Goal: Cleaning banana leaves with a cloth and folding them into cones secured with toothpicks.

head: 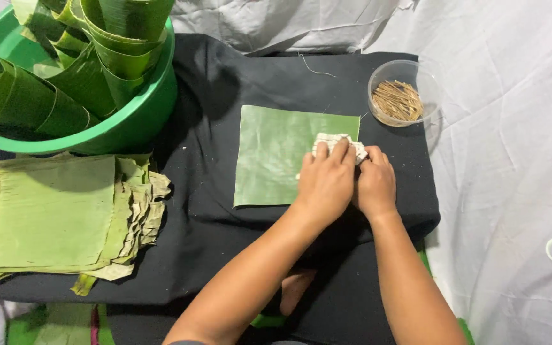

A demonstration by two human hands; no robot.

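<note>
— Where are the hands?

— Both sit at the right edge of a square green leaf sheet (276, 153), which lies flat on the black cloth (212, 217) covering the bench. The left hand (325, 182) lies palm down, its grip pressed onto a crumpled pale rag (337, 143) with faint stripes. The right hand (374, 183) touches it from the right, fingers curled onto the rag's right end (whether they pinch it or only press, I cannot tell).

— What lies around them?

— A clear round tub (405, 94) of thin tan sticks stands at the cloth's far right corner, near the hands. At far left a green basin (116, 124) holds rolled leaves, and before it lies a stack of flat leaf sheets (52, 214), well apart from the hands. White sheeting (512, 160) surrounds the cloth.
</note>
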